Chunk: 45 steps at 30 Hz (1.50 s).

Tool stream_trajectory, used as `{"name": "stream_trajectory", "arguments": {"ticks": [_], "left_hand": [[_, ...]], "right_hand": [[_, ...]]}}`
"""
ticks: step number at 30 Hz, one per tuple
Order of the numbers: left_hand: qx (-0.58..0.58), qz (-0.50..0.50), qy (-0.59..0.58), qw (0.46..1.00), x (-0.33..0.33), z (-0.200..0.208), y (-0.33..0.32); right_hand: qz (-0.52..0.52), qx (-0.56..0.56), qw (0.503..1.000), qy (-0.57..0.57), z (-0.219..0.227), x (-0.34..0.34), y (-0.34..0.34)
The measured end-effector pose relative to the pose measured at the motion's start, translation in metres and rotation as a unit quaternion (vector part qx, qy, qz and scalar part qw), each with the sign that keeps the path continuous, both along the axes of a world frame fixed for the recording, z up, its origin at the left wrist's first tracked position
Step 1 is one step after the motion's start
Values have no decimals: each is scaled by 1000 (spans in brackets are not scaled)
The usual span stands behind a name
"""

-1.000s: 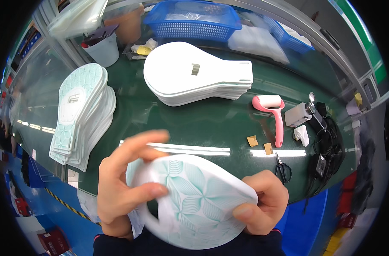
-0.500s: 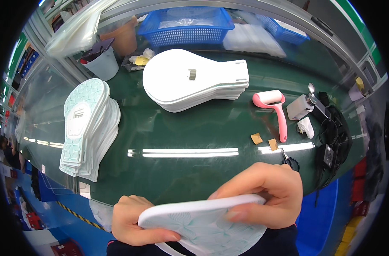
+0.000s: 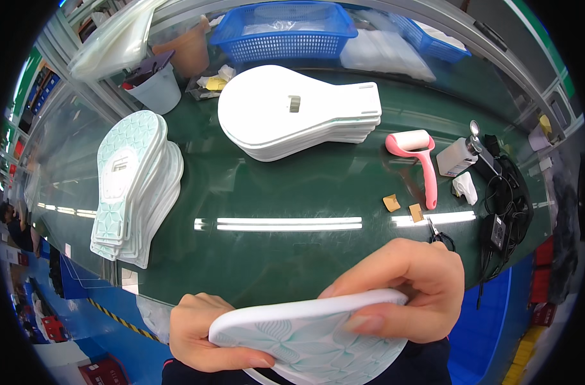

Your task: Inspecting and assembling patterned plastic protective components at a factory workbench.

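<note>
- Nearest, a white panel (image 3: 312, 340) with a pale green leaf-like pattern is held between the two hands above the near edge of the surface; it is tilted, its thick white rim uppermost and its patterned face turned toward the person.
- The left hand (image 3: 206, 333) has a closed grip on the panel's left end, thumb lying along the patterned face; its other fingers are mostly hidden behind the rim.
- The right hand (image 3: 408, 295) pinches the panel's right end, its grip open only by the panel's thickness, thumb on the face and index finger reaching over the far side.
- Past the right hand, black-handled scissors (image 3: 444, 240) lie on the dark green surface (image 3: 273, 263), partly hidden by the hand.
- Just beyond are two small tan pieces (image 3: 416, 212), near a pink-handled roller (image 3: 429, 183).
- To the roller's right are a crumpled white tissue (image 3: 465, 187), a pump bottle (image 3: 456, 158) and a tangle of black cables (image 3: 514, 192).
- On the left stands a leaning stack of patterned paddle-shaped panels (image 3: 138, 189).
- Farther off, at centre, a stack of plain white paddle-shaped panels (image 3: 263, 112) lies with handles pointing right.
- At the back sit a pale bucket (image 3: 158, 93), a brown pot (image 3: 186, 56), a blue basket (image 3: 283, 45) and clear plastic bags (image 3: 389, 54).
</note>
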State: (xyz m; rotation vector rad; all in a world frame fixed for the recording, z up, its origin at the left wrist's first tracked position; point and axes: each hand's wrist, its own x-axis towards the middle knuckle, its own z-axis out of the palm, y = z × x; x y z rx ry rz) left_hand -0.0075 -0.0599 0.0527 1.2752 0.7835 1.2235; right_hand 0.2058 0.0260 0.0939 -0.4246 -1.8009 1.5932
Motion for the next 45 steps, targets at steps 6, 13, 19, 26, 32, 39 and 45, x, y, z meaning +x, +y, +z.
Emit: {"name": "stream_trajectory", "arguments": {"ticks": [6,13,19,26,32,39,45], "left_hand": [[28,53,-10,998,5,-6,0],[-23,91,79,992,9,3,2],[-42,176,20,983,17,-1,5],[17,236,-95,967,34,-10,14],[-38,241,-26,969,23,-13,24],[-142,256,178,939,-54,-76,30],[-103,370,421,822,-73,-94,33]], "right_hand": [[21,-29,999,33,-4,0,1],[-57,38,994,-81,-3,-2,-1],[-48,-195,979,26,-19,5,9],[-24,-318,901,295,-47,5,14],[-157,-305,926,161,-68,6,9],[-236,-264,932,72,-84,4,11],[-183,-263,946,45,-81,-1,10]]}}
